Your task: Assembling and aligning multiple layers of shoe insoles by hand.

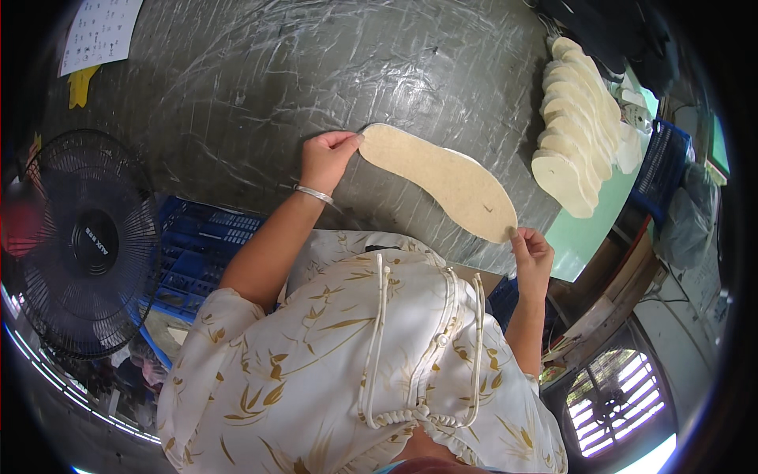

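Between my two hands a beige shoe insole (438, 180) is stretched out over the dark worktable (253, 87). My left hand (328, 162) pinches its narrower end between thumb and fingers. At the wider end, my right hand (533, 257) pinches the edge near the table's front. A small dark mark shows on the insole's face near that end, and a thin white edge peeks out along its far side. To the right, a fanned stack of pale insoles (580, 126) overlaps along the table.
A black fan (87, 245) stands at the left, with blue plastic crates (201, 245) beside it. A printed sheet (101, 31) and a yellow piece (81, 85) lie at the far left. Green board (580, 245) borders the table's right side, near another blue crate (663, 166).
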The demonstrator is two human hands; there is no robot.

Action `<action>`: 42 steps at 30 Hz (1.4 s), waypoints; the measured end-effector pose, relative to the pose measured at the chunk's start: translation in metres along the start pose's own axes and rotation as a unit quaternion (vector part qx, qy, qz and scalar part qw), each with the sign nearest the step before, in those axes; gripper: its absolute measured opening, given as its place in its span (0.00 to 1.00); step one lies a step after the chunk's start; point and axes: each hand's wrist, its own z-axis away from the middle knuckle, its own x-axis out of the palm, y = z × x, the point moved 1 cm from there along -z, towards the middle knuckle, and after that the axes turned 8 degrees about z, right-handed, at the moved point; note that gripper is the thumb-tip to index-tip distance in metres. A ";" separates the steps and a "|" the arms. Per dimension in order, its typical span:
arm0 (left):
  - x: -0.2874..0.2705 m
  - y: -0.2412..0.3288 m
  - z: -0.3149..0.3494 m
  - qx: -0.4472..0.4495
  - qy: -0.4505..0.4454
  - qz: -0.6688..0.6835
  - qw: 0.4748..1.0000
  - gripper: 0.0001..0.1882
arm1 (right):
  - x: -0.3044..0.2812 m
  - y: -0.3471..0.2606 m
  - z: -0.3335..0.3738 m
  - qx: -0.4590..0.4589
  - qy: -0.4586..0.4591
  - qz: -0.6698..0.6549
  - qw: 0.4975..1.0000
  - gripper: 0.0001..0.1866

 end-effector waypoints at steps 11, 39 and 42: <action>0.002 0.001 -0.002 0.012 0.013 -0.021 1.000 0.11 | 0.000 -0.010 0.000 0.023 -0.011 -0.001 1.000 0.08; 0.005 0.019 0.004 -0.054 0.060 -0.122 0.989 0.13 | 0.015 0.033 -0.008 0.014 -0.021 -0.083 0.996 0.06; 0.004 0.019 0.003 -0.061 0.052 -0.112 0.990 0.13 | 0.021 0.040 -0.017 0.020 -0.004 -0.118 0.993 0.07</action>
